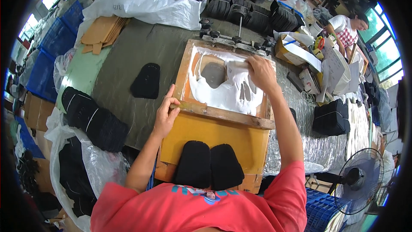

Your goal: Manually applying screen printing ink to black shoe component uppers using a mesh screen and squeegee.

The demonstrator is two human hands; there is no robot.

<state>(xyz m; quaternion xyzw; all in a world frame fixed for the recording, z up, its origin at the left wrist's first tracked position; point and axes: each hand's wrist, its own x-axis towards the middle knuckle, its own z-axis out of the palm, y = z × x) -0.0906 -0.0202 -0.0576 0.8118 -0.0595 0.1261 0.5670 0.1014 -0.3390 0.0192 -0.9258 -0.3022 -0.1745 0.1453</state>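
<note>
A wooden-framed printing screen [223,114] lies in front of me, hinged to a metal clamp [231,41] at its far edge. Thick white ink [210,94] is smeared over its mesh, around a bare grey oval. My right hand [262,73] is closed on a squeegee [237,65] coated with white, at the screen's far right part. My left hand [165,114] grips the near left corner of the frame, its index finger stretched along the side. Two black fabric pads [193,163] lie side by side on a yellow board [176,135] nearest me. Another black pad [146,81] lies left of the screen.
Bundled black pads [94,118] stand at the left, beside a clear plastic bag [101,167]. Cardboard pieces [103,32] and a white sack [146,4] lie far left. At right are a cluttered box [296,53], another pad bundle [330,118] and a fan [358,176]. Two people work beyond.
</note>
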